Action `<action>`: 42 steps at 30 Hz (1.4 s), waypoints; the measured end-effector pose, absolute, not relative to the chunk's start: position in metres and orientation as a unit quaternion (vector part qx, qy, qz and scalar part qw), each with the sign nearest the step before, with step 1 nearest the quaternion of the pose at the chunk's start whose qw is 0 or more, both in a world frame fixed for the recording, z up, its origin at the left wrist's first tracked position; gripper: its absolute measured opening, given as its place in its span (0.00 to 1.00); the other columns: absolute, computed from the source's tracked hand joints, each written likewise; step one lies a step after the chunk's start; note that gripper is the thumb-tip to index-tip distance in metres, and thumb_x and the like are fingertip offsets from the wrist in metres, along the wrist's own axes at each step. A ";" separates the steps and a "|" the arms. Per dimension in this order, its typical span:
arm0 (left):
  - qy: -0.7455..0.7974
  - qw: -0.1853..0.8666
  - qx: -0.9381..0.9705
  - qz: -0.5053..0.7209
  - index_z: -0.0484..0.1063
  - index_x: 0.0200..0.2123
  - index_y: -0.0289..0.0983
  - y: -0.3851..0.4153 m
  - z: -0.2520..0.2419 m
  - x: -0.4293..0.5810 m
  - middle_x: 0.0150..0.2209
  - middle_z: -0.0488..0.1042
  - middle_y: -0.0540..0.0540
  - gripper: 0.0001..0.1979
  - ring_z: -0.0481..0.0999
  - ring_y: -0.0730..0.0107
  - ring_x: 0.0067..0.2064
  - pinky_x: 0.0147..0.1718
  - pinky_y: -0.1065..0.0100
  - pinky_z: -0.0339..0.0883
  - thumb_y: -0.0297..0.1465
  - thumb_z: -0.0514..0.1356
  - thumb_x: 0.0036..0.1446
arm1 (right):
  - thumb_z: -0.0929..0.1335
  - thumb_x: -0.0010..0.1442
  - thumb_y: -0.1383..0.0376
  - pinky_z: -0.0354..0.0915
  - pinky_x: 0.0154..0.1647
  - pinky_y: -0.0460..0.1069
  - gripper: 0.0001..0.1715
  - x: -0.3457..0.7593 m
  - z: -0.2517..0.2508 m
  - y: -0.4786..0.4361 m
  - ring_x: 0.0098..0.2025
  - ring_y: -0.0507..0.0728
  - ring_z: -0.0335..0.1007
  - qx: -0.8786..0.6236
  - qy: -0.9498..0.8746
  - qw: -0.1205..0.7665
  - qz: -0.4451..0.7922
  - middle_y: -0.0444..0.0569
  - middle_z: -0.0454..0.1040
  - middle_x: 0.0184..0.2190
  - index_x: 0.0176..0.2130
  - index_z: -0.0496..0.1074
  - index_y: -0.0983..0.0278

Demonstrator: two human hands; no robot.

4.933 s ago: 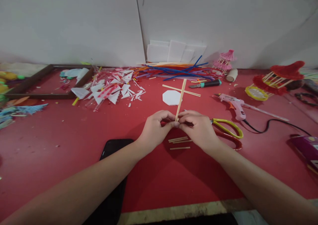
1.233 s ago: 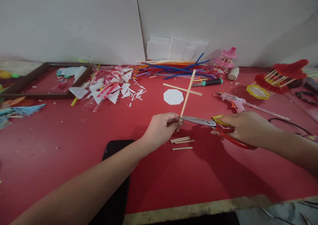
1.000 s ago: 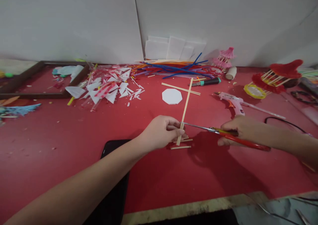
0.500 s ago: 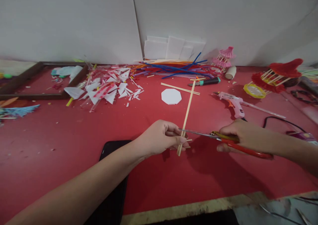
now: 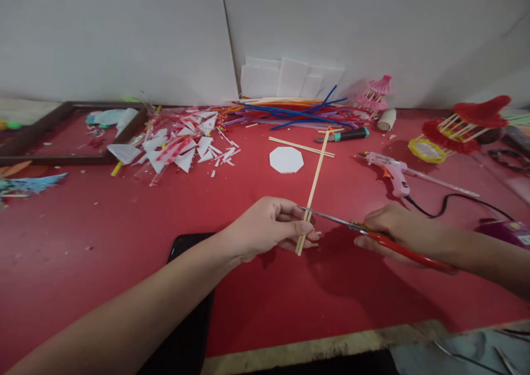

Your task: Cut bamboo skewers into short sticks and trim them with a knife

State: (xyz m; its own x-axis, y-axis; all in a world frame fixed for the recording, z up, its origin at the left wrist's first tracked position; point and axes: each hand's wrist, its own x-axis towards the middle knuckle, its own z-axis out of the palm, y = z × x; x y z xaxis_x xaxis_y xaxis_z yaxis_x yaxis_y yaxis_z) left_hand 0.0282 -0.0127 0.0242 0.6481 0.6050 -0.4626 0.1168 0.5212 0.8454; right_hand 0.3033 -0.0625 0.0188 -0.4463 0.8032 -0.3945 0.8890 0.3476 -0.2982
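My left hand (image 5: 269,230) pinches a long wooden stick (image 5: 316,179) near its lower end; the stick slants up and to the right over the red table. My right hand (image 5: 403,232) grips red-and-yellow-handled scissors (image 5: 372,236), whose blades reach left and close on the stick just above my left fingers. Short cut stick pieces lie under my left hand, mostly hidden.
A white octagon (image 5: 286,159) and two loose sticks (image 5: 301,147) lie beyond. A pink glue gun (image 5: 391,170) with black cord, a craft knife (image 5: 343,136), coloured straws (image 5: 290,114), white scraps (image 5: 178,146), a wooden frame (image 5: 49,137), red and pink paper models and a black phone (image 5: 186,309) surround me.
Earlier both hands held the stick; my right hand then took the scissors. In the last second the stick slid down through my left fingers and the blades stayed on it.
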 end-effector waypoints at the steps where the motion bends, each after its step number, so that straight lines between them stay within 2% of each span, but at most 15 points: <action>1: 0.398 0.771 0.469 0.166 0.74 0.31 0.31 -0.014 0.024 0.029 0.29 0.80 0.45 0.01 0.79 0.74 0.27 0.28 0.73 0.73 0.25 0.63 0.54 | 0.60 0.63 0.49 0.53 0.25 0.47 0.28 0.303 0.018 -0.063 0.21 0.49 0.58 0.525 0.814 0.089 -0.230 0.44 0.66 0.19 0.21 0.65 0.64; 4: 0.425 0.754 0.461 0.197 0.73 0.31 0.31 -0.015 0.023 0.034 0.28 0.79 0.45 0.02 0.78 0.75 0.27 0.26 0.76 0.71 0.23 0.61 0.57 | 0.59 0.63 0.47 0.51 0.23 0.47 0.30 0.302 0.016 -0.062 0.20 0.50 0.57 0.547 0.808 0.082 -0.202 0.45 0.66 0.18 0.21 0.67 0.64; 9: 0.431 0.750 0.451 0.220 0.73 0.33 0.31 -0.012 0.021 0.038 0.26 0.79 0.46 0.04 0.80 0.73 0.29 0.28 0.75 0.71 0.21 0.59 0.57 | 0.57 0.63 0.46 0.48 0.21 0.47 0.33 0.296 0.018 -0.057 0.18 0.49 0.53 0.550 0.806 0.086 -0.198 0.44 0.61 0.16 0.18 0.64 0.64; 13: 0.419 0.747 0.466 0.224 0.74 0.34 0.32 -0.008 0.021 0.035 0.28 0.80 0.44 0.04 0.79 0.73 0.29 0.29 0.73 0.71 0.22 0.59 0.57 | 0.59 0.61 0.44 0.50 0.23 0.47 0.32 0.297 0.020 -0.051 0.19 0.50 0.55 0.555 0.800 0.088 -0.211 0.43 0.61 0.17 0.18 0.62 0.63; 18: 0.422 0.738 0.485 0.202 0.75 0.36 0.32 -0.008 0.019 0.033 0.31 0.81 0.43 0.04 0.81 0.71 0.31 0.28 0.74 0.71 0.23 0.60 0.56 | 0.61 0.59 0.43 0.51 0.22 0.46 0.30 0.302 0.023 -0.047 0.21 0.50 0.59 0.564 0.782 0.109 -0.242 0.43 0.66 0.19 0.21 0.64 0.63; 22: 0.430 0.704 0.529 0.197 0.75 0.34 0.33 -0.006 0.019 0.034 0.31 0.81 0.44 0.04 0.82 0.68 0.35 0.32 0.71 0.72 0.23 0.59 0.56 | 0.60 0.61 0.44 0.53 0.24 0.47 0.29 0.302 0.031 -0.044 0.22 0.51 0.63 0.557 0.788 0.111 -0.238 0.43 0.69 0.21 0.22 0.65 0.62; 25: 0.430 0.616 0.621 0.222 0.75 0.34 0.35 -0.002 0.015 0.034 0.31 0.81 0.45 0.05 0.80 0.70 0.34 0.32 0.72 0.71 0.24 0.59 0.56 | 0.60 0.61 0.44 0.55 0.26 0.48 0.28 0.300 0.037 -0.039 0.24 0.53 0.66 0.557 0.804 0.086 -0.188 0.45 0.71 0.23 0.24 0.67 0.62; 29: 0.433 0.489 0.703 0.282 0.75 0.34 0.36 0.002 0.000 0.034 0.33 0.81 0.46 0.06 0.79 0.68 0.35 0.35 0.69 0.71 0.26 0.57 0.57 | 0.60 0.61 0.45 0.57 0.29 0.49 0.25 0.298 0.038 -0.034 0.29 0.57 0.70 0.557 0.825 0.084 -0.054 0.48 0.74 0.28 0.29 0.70 0.61; 37: 0.427 0.464 0.699 0.336 0.77 0.36 0.37 0.002 -0.015 0.034 0.35 0.80 0.47 0.08 0.78 0.67 0.39 0.41 0.66 0.72 0.26 0.57 0.56 | 0.60 0.61 0.50 0.58 0.31 0.51 0.21 0.297 0.025 -0.038 0.41 0.62 0.73 0.547 0.832 0.054 0.076 0.53 0.78 0.40 0.38 0.73 0.60; 42: 0.433 0.471 0.696 0.326 0.77 0.38 0.37 0.001 -0.016 0.031 0.37 0.81 0.47 0.11 0.79 0.66 0.41 0.43 0.65 0.71 0.24 0.56 0.57 | 0.59 0.61 0.46 0.59 0.30 0.51 0.26 0.294 0.021 -0.039 0.39 0.61 0.73 0.553 0.827 0.062 0.082 0.52 0.78 0.40 0.39 0.73 0.61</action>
